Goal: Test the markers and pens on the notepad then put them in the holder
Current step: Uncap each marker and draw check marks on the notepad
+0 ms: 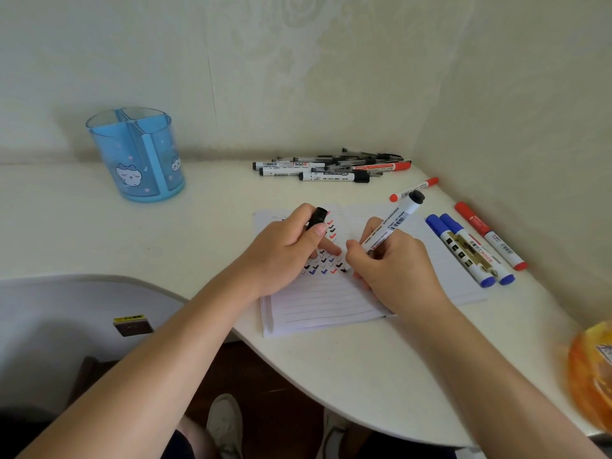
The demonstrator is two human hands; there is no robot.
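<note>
My right hand (394,270) grips a white marker with a black end (394,223), its tip down on the open lined notepad (318,306) among rows of black, blue and red ticks. My left hand (284,250) rests on the notepad's left page and pinches the marker's black cap (318,217). The blue divided holder (137,154) stands empty at the back left. A pile of markers and pens (331,167) lies at the back by the wall.
Two blue markers (470,250) and a red marker (490,235) lie right of the notepad; another red marker (414,188) lies behind it. An orange packet (591,369) sits at the table's right edge. The wall corner closes the right side. A grey chair (66,319) stands at the lower left.
</note>
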